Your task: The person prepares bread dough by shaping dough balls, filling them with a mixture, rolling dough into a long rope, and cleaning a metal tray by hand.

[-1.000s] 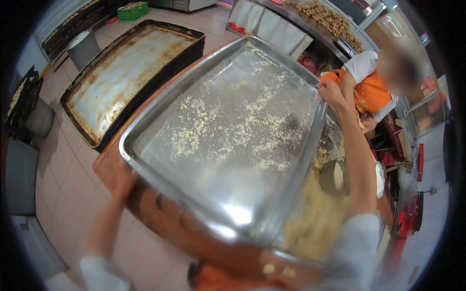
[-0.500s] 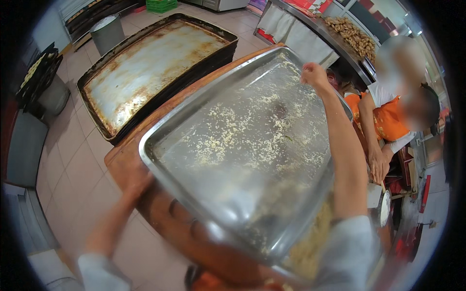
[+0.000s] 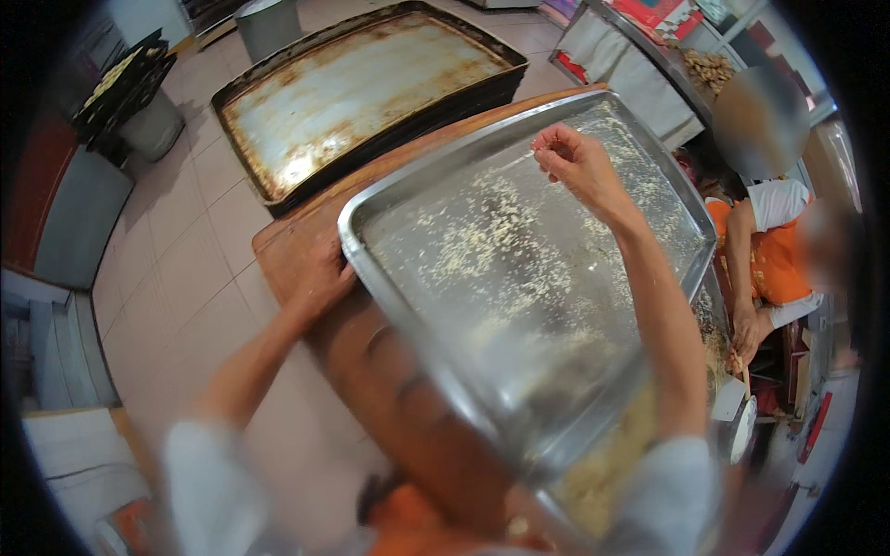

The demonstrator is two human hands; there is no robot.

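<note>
A large shiny metal tray (image 3: 436, 324) lies in front of me, strewn with pale seeds or flakes (image 3: 496, 227). At its left rim is my left hand (image 3: 320, 276), closed against the outer edge; the fingertips are partly hidden. My right hand (image 3: 577, 169) hovers above the tray's far part, fingers curled into a pinch. What they hold, if anything, is too small to make out. The tray rests on a brown wooden tabletop (image 3: 357, 347). Below its right corner lies a bed of yellowish grains (image 3: 603, 454), partly covered by my right sleeve.
A stack of dark-rimmed baking trays (image 3: 371, 97) stands beyond the table on the left. To the right, a co-worker in an orange apron (image 3: 779, 255) works with both hands near a wooden-handled tool (image 3: 744, 385). A metal bin (image 3: 269, 32) and a counter (image 3: 640, 60) are farther back.
My right hand has moved from the tray's far right edge leftward over its surface, fingers still curled. My left hand stays beside the left rim. The whole view has shifted rightward.
</note>
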